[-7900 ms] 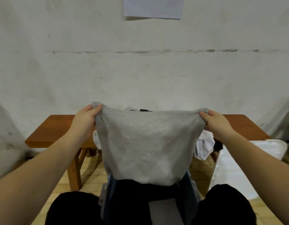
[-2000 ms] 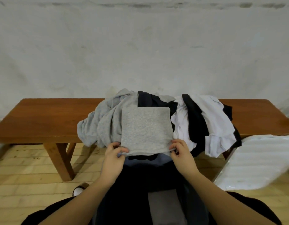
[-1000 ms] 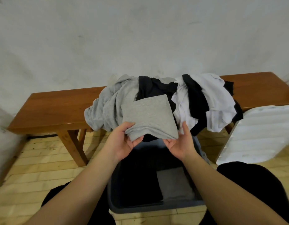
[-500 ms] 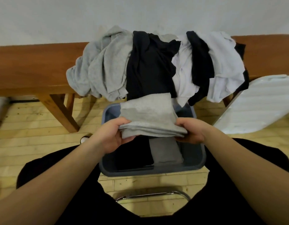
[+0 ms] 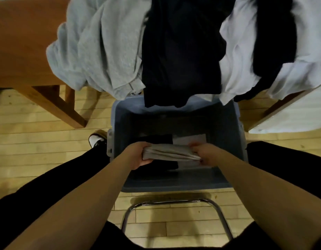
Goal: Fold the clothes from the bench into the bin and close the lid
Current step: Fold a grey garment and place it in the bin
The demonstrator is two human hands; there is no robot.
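Since half a second ago you have lowered the folded grey garment from above the rim down into the bin, at the centre of the frame. Your left hand grips its left end and your right hand grips its right end, fingers curled round the cloth. It is not yet let go. Beneath it lie a folded black piece and a folded grey piece, so I judge the job well short of half done. Across the top of the frame the bench holds an unfolded grey garment, a black garment and white clothes. At the right edge the white lid leans off the bin.
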